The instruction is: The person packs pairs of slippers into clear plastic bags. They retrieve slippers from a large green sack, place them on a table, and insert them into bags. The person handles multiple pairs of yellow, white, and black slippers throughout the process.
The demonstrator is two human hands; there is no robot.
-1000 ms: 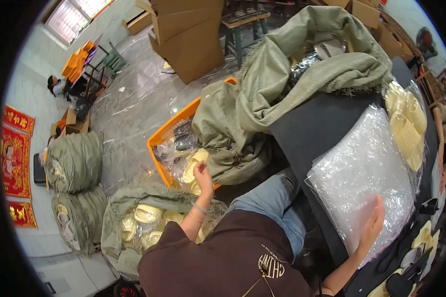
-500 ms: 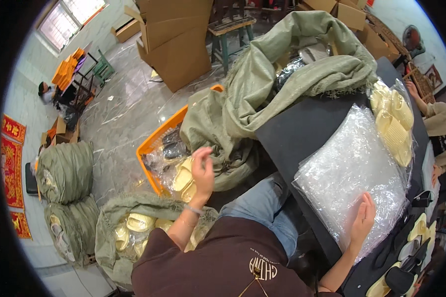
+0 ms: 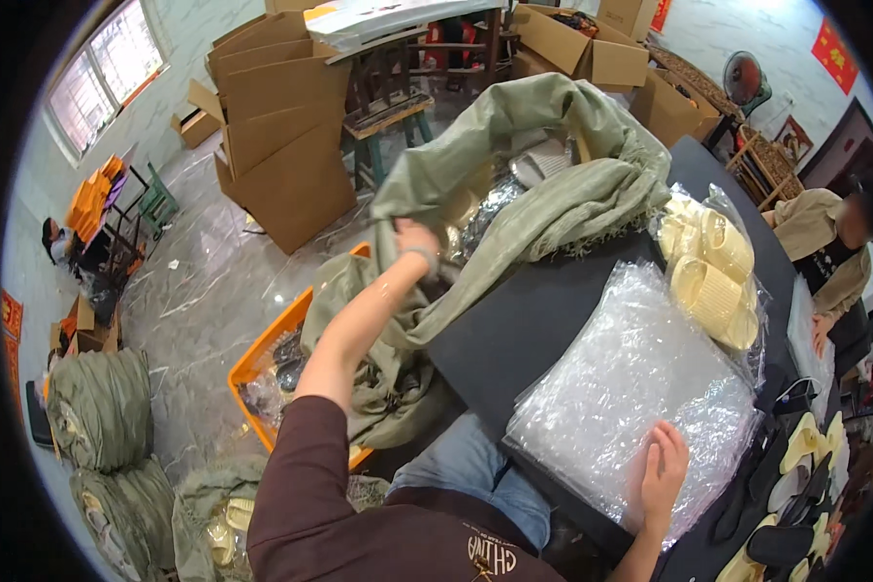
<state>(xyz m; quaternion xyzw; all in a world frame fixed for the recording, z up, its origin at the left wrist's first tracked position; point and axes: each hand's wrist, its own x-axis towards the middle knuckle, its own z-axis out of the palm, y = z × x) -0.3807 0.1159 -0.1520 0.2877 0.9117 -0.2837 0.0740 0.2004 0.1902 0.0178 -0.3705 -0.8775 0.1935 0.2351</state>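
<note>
Folded cardboard boxes, orange crate

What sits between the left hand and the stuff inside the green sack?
Nothing separate. The left hand is already at the mouth of the green sack, gripping its folded cloth; the packets inside lie just past it, partly draped by that cloth. The right hand rests on the bubble wrap.

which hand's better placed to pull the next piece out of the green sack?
Left. The left hand is already at the green sack opening, while the right hand lies flat on the bubble wrap, away from the sack.
</note>
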